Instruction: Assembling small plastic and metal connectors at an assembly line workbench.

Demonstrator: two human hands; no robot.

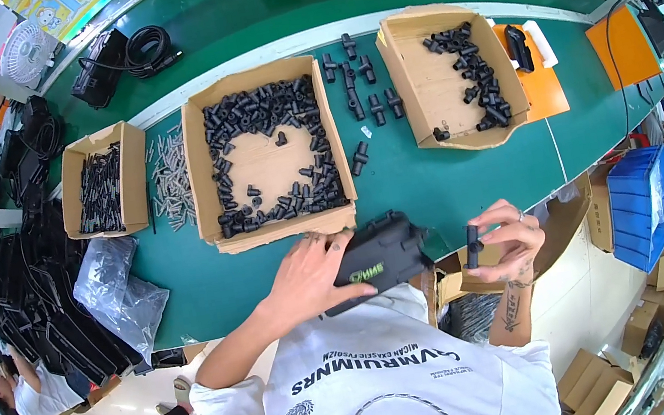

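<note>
Near the front edge of the green table, my left hand grips the left end of a black plastic case, thumb on top. The case has a small green marking and sits tilted against the table edge. To its right, my right hand pinches a small black plastic T-fitting upright between thumb and fingers, apart from the case. Behind my left hand stands a cardboard tray with a heap of similar black fittings. Several loose fittings lie on the table between this tray and another cardboard tray holding more fittings.
At left stand a small carton of thin black rods and a pile of grey pins. A clear plastic bag lies by stacked black cases. A blue crate is at right; coiled cable lies at the back.
</note>
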